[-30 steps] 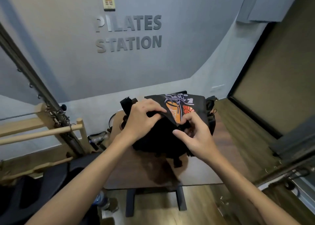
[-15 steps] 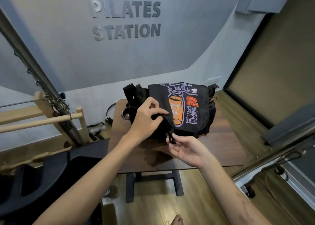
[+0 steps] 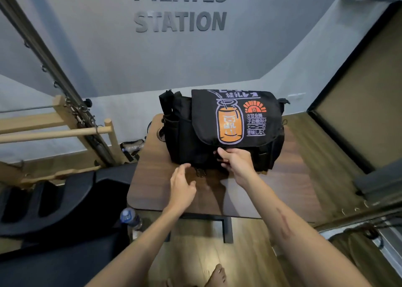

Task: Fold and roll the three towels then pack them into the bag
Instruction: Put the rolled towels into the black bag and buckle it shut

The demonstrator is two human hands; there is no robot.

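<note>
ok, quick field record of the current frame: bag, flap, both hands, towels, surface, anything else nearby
bag: black messenger bag, standing on the table
flap: printed flap down over the bag's front
right hand: right hand grips at the flap's lower edge
left hand: left hand with relaxed fingers, reaching toward the buckle at the bag's base; contact cannot be told
towels: none visible
surface: small wooden table
nearby: water bottle on the floor, left of the table
</note>
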